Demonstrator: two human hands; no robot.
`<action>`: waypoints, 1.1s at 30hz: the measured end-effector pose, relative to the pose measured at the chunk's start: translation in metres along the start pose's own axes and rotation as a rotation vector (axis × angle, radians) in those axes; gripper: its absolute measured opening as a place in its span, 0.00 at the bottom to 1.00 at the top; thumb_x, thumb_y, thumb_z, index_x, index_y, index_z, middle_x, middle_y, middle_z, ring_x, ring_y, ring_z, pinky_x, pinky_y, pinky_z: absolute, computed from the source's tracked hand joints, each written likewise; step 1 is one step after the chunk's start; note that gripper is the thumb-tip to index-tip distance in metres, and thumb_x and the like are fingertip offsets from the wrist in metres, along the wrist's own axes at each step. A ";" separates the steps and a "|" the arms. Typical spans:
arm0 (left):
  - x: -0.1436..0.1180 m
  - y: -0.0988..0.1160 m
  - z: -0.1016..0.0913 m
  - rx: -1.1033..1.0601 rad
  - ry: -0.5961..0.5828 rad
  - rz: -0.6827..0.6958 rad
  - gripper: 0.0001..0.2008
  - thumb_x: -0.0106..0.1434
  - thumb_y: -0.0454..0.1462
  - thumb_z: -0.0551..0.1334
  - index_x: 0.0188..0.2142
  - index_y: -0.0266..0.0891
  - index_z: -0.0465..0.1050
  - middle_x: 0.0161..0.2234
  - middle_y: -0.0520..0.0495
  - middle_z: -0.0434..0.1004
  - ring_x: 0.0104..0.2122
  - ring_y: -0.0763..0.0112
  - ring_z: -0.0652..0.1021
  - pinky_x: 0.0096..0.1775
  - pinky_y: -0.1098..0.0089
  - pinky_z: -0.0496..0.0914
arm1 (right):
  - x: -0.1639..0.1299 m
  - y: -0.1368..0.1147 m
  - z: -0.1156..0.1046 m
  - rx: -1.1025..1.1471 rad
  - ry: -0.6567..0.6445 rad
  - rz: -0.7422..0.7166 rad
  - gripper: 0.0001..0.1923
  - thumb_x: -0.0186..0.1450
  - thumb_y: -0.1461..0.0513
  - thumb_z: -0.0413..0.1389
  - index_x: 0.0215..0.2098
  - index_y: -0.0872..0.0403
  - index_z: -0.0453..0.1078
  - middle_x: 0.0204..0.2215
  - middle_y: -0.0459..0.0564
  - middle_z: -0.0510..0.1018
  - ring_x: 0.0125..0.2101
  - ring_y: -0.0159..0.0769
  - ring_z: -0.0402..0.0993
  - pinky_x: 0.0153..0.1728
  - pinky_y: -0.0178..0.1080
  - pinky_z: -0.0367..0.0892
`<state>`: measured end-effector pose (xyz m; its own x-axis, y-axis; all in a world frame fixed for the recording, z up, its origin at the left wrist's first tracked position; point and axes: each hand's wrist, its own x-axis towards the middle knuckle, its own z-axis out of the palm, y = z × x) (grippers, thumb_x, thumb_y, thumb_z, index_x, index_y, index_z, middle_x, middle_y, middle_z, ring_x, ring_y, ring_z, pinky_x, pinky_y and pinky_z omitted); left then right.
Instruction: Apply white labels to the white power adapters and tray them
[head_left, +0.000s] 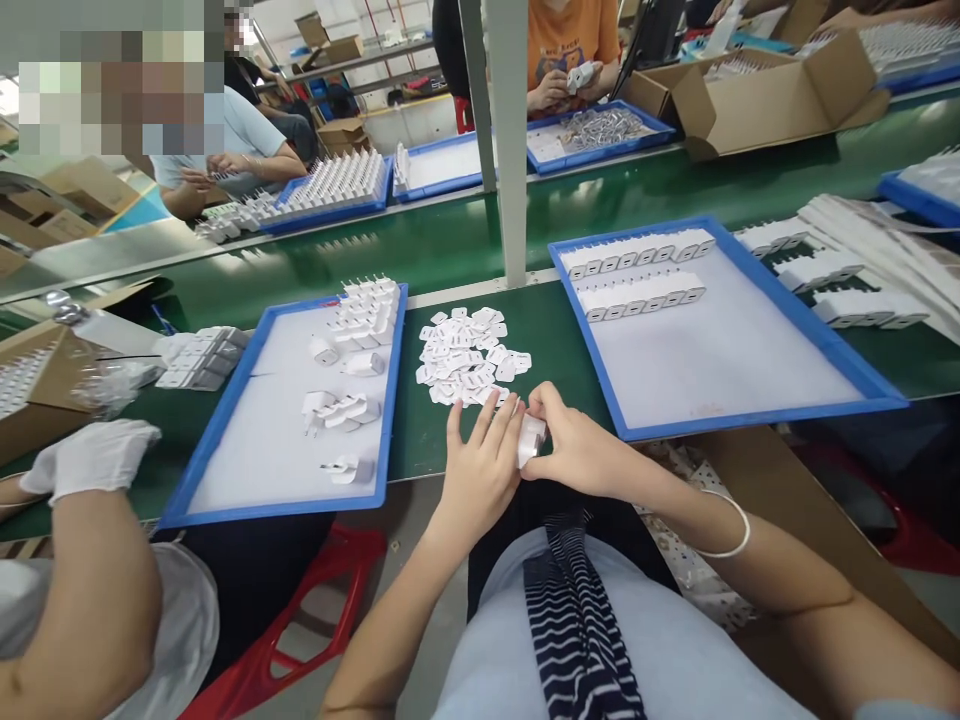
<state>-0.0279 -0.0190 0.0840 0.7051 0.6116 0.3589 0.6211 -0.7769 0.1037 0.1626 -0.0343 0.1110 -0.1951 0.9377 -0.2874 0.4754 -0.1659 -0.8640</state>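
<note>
A white plug adapter (531,440) is held at the table's front edge between the thumb and fingers of my right hand (574,445). My left hand (484,455) lies against the adapter's left side, its fingers stretched out and spread; its thumb is hidden. Just beyond my fingers is a loose heap of small white cover plates (465,355). To the left, a blue-rimmed tray (247,430) carries white plug adapters (349,408), some with pins showing. On the right, another blue-rimmed tray (727,350) bears two rows of adapters (641,300).
A co-worker's white-gloved hand (105,458) rests at the far left beside stacked adapters (201,357). A white post (512,150) rises behind the heap. More adapters (870,305) stand right of the right tray. Co-workers sit across the green conveyor (420,255).
</note>
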 end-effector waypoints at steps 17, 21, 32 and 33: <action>-0.002 -0.007 -0.004 -0.958 -0.034 -0.242 0.18 0.58 0.37 0.72 0.49 0.43 0.79 0.46 0.44 0.82 0.45 0.64 0.82 0.48 0.67 0.75 | 0.001 0.000 -0.035 0.158 -0.218 -0.124 0.14 0.69 0.51 0.55 0.46 0.50 0.71 0.29 0.46 0.80 0.31 0.37 0.74 0.32 0.37 0.64; 0.000 -0.006 -0.010 -0.998 -0.098 -0.225 0.18 0.56 0.36 0.73 0.47 0.41 0.80 0.41 0.45 0.84 0.39 0.66 0.83 0.42 0.69 0.75 | 0.010 0.007 -0.029 0.232 -0.216 -0.123 0.11 0.67 0.54 0.58 0.38 0.54 0.74 0.24 0.47 0.77 0.28 0.36 0.74 0.31 0.37 0.68; -0.017 0.015 0.005 -0.946 0.284 -0.424 0.25 0.56 0.33 0.73 0.54 0.41 0.77 0.52 0.40 0.82 0.48 0.61 0.84 0.51 0.64 0.79 | -0.038 0.016 -0.001 0.682 0.278 -0.197 0.11 0.69 0.60 0.60 0.28 0.52 0.71 0.18 0.40 0.69 0.20 0.27 0.62 0.22 0.32 0.57; -0.017 0.018 0.006 -0.924 0.314 -0.418 0.26 0.56 0.32 0.73 0.55 0.41 0.76 0.52 0.40 0.82 0.47 0.63 0.84 0.50 0.65 0.79 | -0.041 0.015 0.008 0.714 0.282 -0.194 0.11 0.69 0.60 0.60 0.28 0.52 0.71 0.19 0.40 0.70 0.20 0.26 0.62 0.23 0.32 0.57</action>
<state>-0.0266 -0.0422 0.0747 0.2940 0.8928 0.3414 0.1990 -0.4066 0.8917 0.1708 -0.0781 0.1066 0.0516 0.9961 -0.0713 -0.2289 -0.0577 -0.9717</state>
